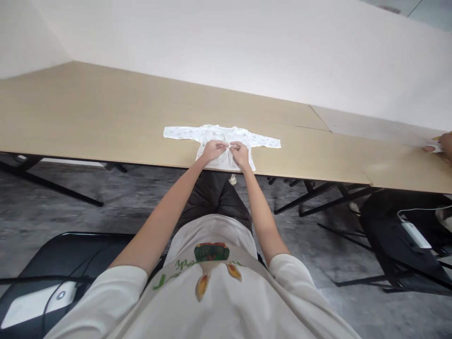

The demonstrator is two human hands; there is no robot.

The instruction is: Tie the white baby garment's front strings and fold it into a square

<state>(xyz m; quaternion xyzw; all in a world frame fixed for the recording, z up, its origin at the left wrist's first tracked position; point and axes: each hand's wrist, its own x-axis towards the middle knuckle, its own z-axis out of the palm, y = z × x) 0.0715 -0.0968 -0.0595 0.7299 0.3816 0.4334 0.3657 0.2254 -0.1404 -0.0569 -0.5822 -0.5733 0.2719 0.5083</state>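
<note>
A small white long-sleeved baby top (215,133) with a faint print lies spread on the table, sleeves stretched out to both sides, its lower hem at the table's front edge. Over its middle my left hand (214,150) pinches one side of a thin white tie. From the other side my right hand (240,153) pinches the tie too, the fingertips of both hands almost meeting. Loose tie ends (231,160) hang below the fingers on the fabric. Whether a knot or bow sits between the fingertips is too small to tell.
The light wooden table (116,110) runs along a white wall. At the far right another person's hand (445,143) rests by something white. Black folding chairs stand behind me, left (88,249) and right (388,240), each bearing a white device.
</note>
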